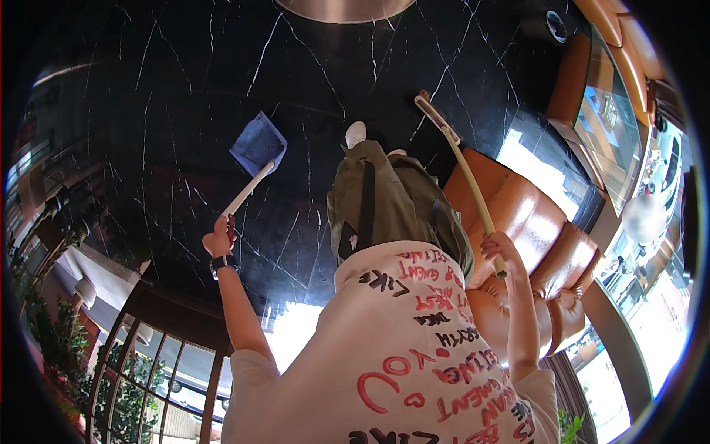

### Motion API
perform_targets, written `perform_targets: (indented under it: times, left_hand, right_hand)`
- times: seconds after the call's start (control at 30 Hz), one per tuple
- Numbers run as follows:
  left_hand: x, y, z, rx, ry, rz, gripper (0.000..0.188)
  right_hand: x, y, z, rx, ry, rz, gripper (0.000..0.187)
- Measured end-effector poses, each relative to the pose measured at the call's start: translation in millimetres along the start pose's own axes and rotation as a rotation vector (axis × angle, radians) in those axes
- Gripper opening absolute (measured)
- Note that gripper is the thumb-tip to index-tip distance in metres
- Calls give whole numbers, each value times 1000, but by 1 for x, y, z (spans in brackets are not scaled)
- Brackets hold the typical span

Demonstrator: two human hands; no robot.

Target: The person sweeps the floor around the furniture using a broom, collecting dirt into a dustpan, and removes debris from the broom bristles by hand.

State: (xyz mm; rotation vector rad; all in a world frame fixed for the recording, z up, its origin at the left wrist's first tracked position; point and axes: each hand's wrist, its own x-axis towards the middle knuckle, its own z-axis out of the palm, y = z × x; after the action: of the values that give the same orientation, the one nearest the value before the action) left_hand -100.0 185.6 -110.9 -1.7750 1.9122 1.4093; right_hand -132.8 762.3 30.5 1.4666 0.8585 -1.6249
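Observation:
My left hand point(219, 240), with a watch at its wrist, is closed round the end of a pale handle. That handle leads down to a blue dustpan point(257, 142) over the dark floor, left of my feet. On the other side, my right hand point(500, 250) grips the upper part of a long yellowish stick. It belongs to a broom point(473, 181) whose narrow head lies far ahead, to the right of my shoes. The bristles are hard to make out. Dustpan and broom head are well apart, with my legs between them.
A brown leather sofa point(529, 240) stands close on my right, beside the broom stick. Beyond it are a glass-topped table point(608, 137) and another orange seat point(573, 78). A round metallic base point(346, 9) sits far ahead on the black, white-veined floor point(222, 89). Paned doors point(159, 370) are at lower left.

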Motion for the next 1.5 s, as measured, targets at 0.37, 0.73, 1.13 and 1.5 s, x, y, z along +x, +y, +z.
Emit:
perform_targets:
  times: [0.37, 0.73, 1.13, 1.5]
  left_hand:
    - [-72, -67, 36, -323, 298, -267, 34]
    - [-213, -157, 58, -455, 433, -327, 34]
    - [-348, -250, 28, -496, 518, -394, 22]
    - [-273, -284, -19, -295, 621, -361, 26]
  right_hand:
    - [16, -2, 41, -634, 35, -244, 2]
    - [175, -24, 122, -1356, -230, -422, 19]
    - [210, -32, 57, -1795, 139, -332, 39]
    - [150, -170, -40, -2439, 611, -609, 38]
